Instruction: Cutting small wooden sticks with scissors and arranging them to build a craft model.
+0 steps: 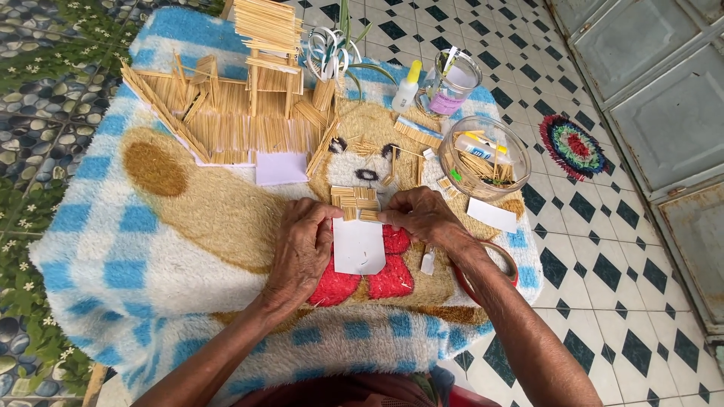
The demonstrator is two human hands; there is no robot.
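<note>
A: Obs. 1, the work piece. White paper card (pixel 359 246), roughly rectangular with one near corner clipped, lies flat at table centre on a fluffy blue-and-white blanket (pixel 136 249) with a bear picture. Its far edge carries a patch of short wooden sticks (pixel 355 202) laid side by side in blocks.

B: Hand pose?

A: Left hand (pixel 302 252) lies palm down just left of the card, fingers curled, thumb and fingertips pinching the card's far-left corner where the sticks begin. Right hand (pixel 422 217) comes in from the right, knuckles up, fingertips closed on the far-right edge of the stick patch. Both forearms enter from the near edge.

B: Surroundings?

A: Far left: a stick-built house model (pixel 249 105) on a white base. Far right: a glass bowl (pixel 483 157) holding loose sticks and a glue tube; beyond it a clear jar (pixel 451 81) and a small glue bottle (pixel 407 87). A spare white card (pixel 492 215) lies right of the right hand. Chequered tile floor (pixel 588 249) to the right.
</note>
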